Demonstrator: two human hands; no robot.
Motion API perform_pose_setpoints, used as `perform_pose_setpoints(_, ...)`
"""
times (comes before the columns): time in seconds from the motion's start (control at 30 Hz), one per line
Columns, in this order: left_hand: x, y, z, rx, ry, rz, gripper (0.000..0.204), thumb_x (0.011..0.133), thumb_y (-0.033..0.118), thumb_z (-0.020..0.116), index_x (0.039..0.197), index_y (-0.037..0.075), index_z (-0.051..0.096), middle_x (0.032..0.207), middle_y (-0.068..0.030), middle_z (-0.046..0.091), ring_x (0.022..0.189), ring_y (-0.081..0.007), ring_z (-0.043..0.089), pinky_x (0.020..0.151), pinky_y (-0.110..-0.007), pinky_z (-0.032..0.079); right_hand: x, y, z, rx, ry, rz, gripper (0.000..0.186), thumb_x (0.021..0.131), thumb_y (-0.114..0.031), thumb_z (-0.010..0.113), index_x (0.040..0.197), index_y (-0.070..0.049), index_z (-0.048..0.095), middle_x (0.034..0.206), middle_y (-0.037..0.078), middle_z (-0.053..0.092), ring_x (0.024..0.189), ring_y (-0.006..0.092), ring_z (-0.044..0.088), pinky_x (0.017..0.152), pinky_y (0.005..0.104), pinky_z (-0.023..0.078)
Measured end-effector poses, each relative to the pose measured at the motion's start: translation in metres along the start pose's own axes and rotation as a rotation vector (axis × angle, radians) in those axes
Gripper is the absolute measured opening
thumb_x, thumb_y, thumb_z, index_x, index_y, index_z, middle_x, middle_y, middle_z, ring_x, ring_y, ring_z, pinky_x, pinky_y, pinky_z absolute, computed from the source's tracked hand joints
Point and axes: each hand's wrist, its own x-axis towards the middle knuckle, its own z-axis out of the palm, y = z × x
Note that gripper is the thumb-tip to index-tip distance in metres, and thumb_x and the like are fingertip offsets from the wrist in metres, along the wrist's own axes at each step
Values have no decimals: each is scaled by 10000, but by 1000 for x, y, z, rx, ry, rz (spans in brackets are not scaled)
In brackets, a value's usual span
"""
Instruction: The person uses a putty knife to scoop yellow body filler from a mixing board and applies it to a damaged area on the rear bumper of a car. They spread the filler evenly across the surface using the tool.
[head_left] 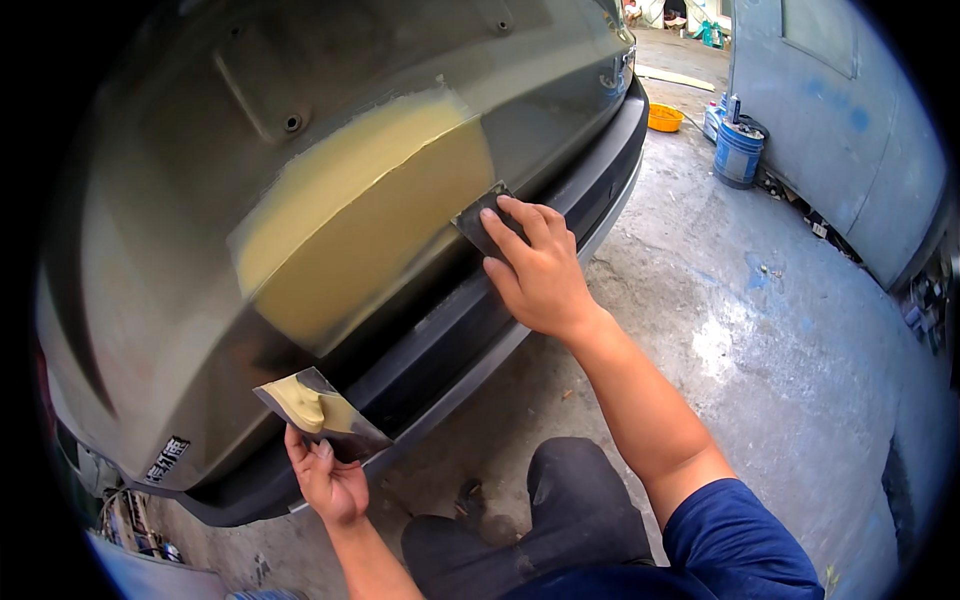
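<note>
In front of me is the rear panel of a car [160, 250], grey-brown, with a broad patch of yellow body filler [390, 210] spread over its crease. My right hand [540, 265] grips a dark, flat filler spreader [482, 222], its edge at the patch's lower right. At the lower left, my left hand [328, 480] holds a dark rectangular plate [355, 432] from below. A thick lump of yellow filler [300, 402] lies on that plate.
A black bumper [440, 345] runs below the panel. Off to the right stand a blue bucket [738, 155], an orange basin [664, 117] and a grey-blue metal door [830, 110]. My knees [580, 490] are bent above the concrete floor [690, 300].
</note>
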Motion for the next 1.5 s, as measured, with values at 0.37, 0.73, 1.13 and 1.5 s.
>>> perform_pose_setpoints(0.37,0,6,8,-45,15,-27,554,881,-40,467,1418,36,355,1398,-121,483,1288,-266,488,1101,-435,388,18,-16,-42,-42,-26,5,447,785,-173,659,1221,-93,606,1301,103,517,1154,345,467,912,488,411)
perform_pose_setpoints(0.73,1,4,11,-47,-10,-24,560,886,-19,481,1427,26,345,1382,-128,497,1276,-260,499,1095,-430,394,-8,-19,-7,-9,-75,13,492,774,-144,668,1254,-99,571,1329,107,494,1158,355,462,901,506,410)
perform_pose_setpoints(1.13,1,5,10,-37,9,-11,557,893,-16,453,1437,38,343,1397,-135,485,1283,-262,495,1093,-426,403,28,-40,-36,-29,64,-17,473,797,-180,664,1254,-95,579,1337,102,472,1184,339,427,919,477,398)
perform_pose_setpoints(1.5,0,5,6,-40,-20,-31,559,897,-13,438,1443,47,336,1404,-133,480,1284,-273,493,1085,-444,418,46,-57,-3,15,126,-25,485,808,-185,664,1276,-101,562,1357,105,451,1204,348,404,934,484,393)
